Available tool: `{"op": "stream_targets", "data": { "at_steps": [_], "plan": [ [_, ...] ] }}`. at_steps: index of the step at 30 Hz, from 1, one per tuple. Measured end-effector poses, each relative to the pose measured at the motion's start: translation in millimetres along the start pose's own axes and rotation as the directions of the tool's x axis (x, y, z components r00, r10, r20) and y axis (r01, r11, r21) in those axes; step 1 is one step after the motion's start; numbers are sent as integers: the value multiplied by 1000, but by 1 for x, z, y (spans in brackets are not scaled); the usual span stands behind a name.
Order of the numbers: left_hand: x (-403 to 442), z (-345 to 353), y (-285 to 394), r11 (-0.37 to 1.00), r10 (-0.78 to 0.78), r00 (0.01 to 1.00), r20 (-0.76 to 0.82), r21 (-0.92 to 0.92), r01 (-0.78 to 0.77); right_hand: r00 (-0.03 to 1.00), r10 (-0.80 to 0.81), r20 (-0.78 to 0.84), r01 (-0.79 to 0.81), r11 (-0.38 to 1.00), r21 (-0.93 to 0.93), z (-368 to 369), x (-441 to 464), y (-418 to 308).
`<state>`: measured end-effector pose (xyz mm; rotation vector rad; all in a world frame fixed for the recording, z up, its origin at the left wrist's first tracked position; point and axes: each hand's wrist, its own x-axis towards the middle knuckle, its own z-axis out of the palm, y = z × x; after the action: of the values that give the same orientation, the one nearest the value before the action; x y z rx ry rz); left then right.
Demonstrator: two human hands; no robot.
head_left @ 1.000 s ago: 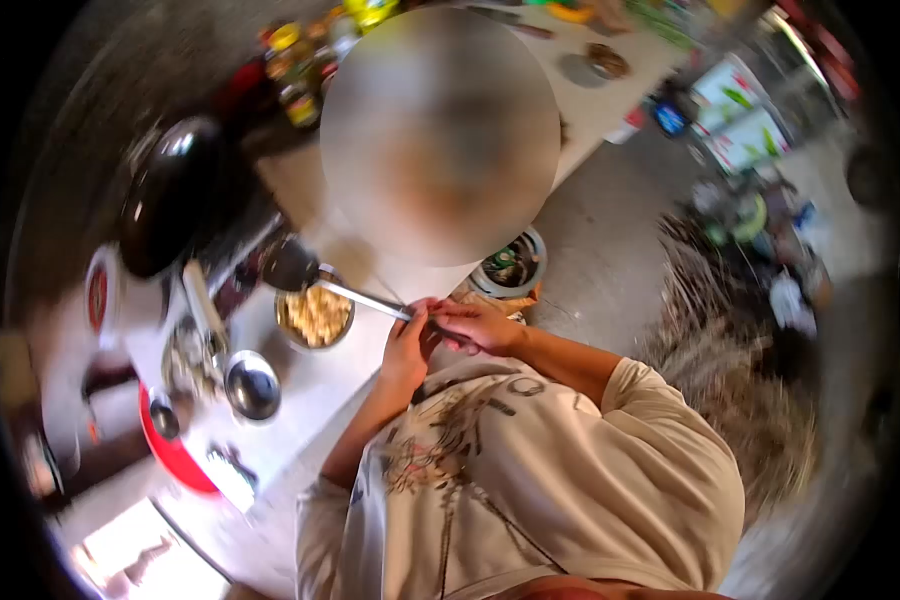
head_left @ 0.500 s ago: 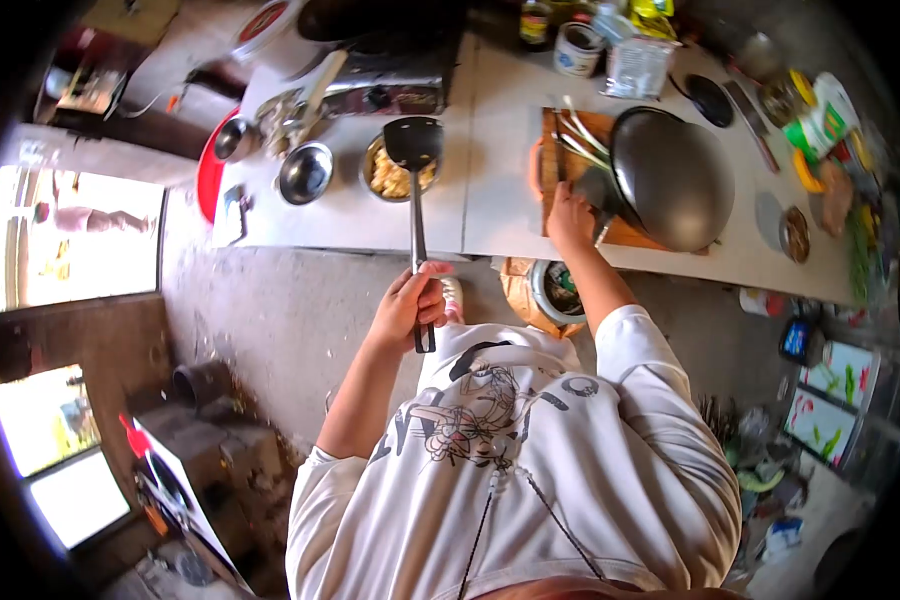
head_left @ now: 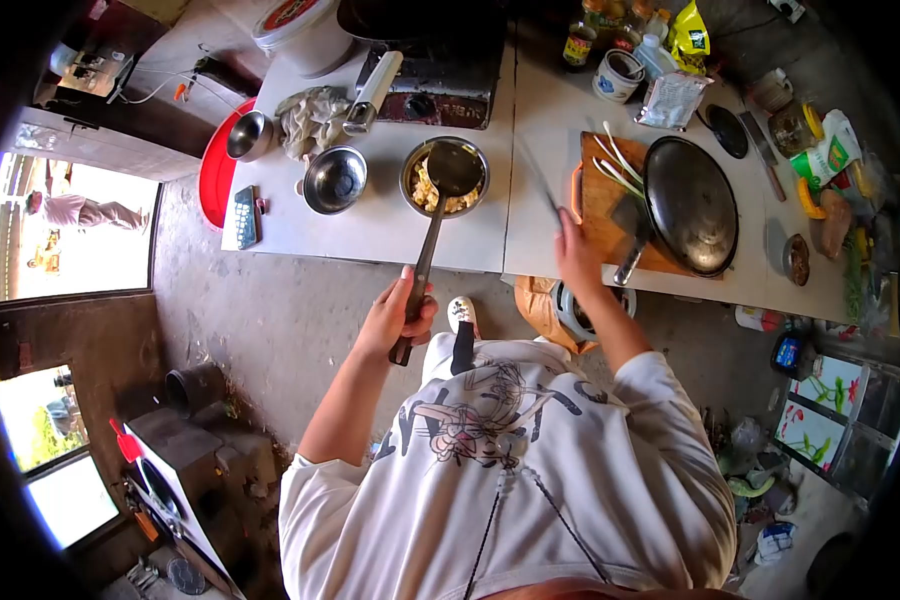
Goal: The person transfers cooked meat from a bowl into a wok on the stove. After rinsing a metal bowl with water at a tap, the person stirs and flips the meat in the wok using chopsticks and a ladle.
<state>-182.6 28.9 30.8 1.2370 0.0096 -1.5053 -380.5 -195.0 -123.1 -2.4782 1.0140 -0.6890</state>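
Observation:
My left hand point(head_left: 400, 315) is closed around the handle of a dark spatula point(head_left: 428, 245). The spatula's head rests over a metal bowl point(head_left: 407, 178) of pale yellow food pieces point(head_left: 425, 192), hiding part of them. Above the table, left of the wooden cutting board point(head_left: 602, 215), my right hand point(head_left: 576, 250) grips thin sticks point(head_left: 543, 182), blurred by motion. On that board lie white-stemmed scallions point(head_left: 618, 165) and a broad knife point(head_left: 629, 245). A round dark lid-like pan point(head_left: 692, 205) covers the board's right side.
An empty metal bowl point(head_left: 334, 180), a cloth point(head_left: 313, 120) and a phone point(head_left: 246, 217) are at the left. Behind stands a stove point(head_left: 425, 108) with a wok. Jars and packets point(head_left: 674, 100) line the back. A bin point(head_left: 580, 312) sits below the table. Outside, a person point(head_left: 80, 210) is visible.
My right hand has lifted from the cutting board and moved left with the sticks. The spatula's head has shifted right, over the food bowl. The view has turned slightly.

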Motion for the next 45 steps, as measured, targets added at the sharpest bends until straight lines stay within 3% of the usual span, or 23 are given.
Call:
{"op": "stream_targets", "data": {
  "at_steps": [1,6,9,13,15,18,22,25,28,29,30,31,34,35,37,39,41,43,45],
  "plan": [
    [0,-7,3,1000,-8,1000,2,-2,8,999,12,40,-17,992,122,-3,0,-28],
    [-1,-28,23,999,-54,999,-3,2,54,961,4,276,-34,994,105,8,0,-98],
    [-7,-35,35,997,-77,997,-7,28,77,990,45,135,-42,999,-27,37,4,-92],
    [-13,-45,44,992,-110,994,3,60,110,989,136,61,-132,989,-64,45,12,-82],
    [-15,-50,47,991,-120,992,-36,54,122,990,123,70,-119,991,-65,36,12,-90],
    [-16,-54,51,992,-107,992,-73,58,112,948,116,295,-131,991,32,24,9,-110],
    [-15,-63,52,987,-134,985,-107,73,142,972,198,125,-212,971,108,32,1,-94],
    [-9,-66,48,985,-110,993,41,139,103,971,235,36,-234,923,304,11,-5,-84],
    [10,-55,35,983,-112,987,112,161,93,947,299,-115,-239,898,368,-11,-14,-72],
    [13,-51,32,977,-133,979,152,184,104,914,398,-77,-341,858,383,-19,-20,-64],
    [19,-46,28,974,-116,989,92,203,96,861,506,-60,-446,807,388,-31,-29,-53],
    [26,-39,23,969,-109,993,48,228,95,809,571,-141,-455,759,465,-40,-35,-45],
    [42,-18,7,968,-38,991,127,250,5,589,763,-264,-637,640,429,-88,-55,3],
    [41,-5,4,959,2,992,123,282,-37,512,774,-372,-564,630,533,-89,-70,39],
    [45,19,-5,956,38,992,123,284,-72,286,887,-361,-435,457,776,-117,-89,101],
    [49,35,-18,956,80,993,87,274,-101,79,944,-320,-426,322,845,-159,-106,158],
    [54,56,-37,959,152,987,41,235,-158,-29,930,-367,-404,325,855,-193,-129,232],
    [59,89,-58,962,188,982,2,201,-184,-148,963,-227,-219,192,957,-239,-124,276],
    [61,122,-86,953,275,955,-109,160,-256,-150,976,-157,-139,136,981,-273,-132,336]
  ]
}}
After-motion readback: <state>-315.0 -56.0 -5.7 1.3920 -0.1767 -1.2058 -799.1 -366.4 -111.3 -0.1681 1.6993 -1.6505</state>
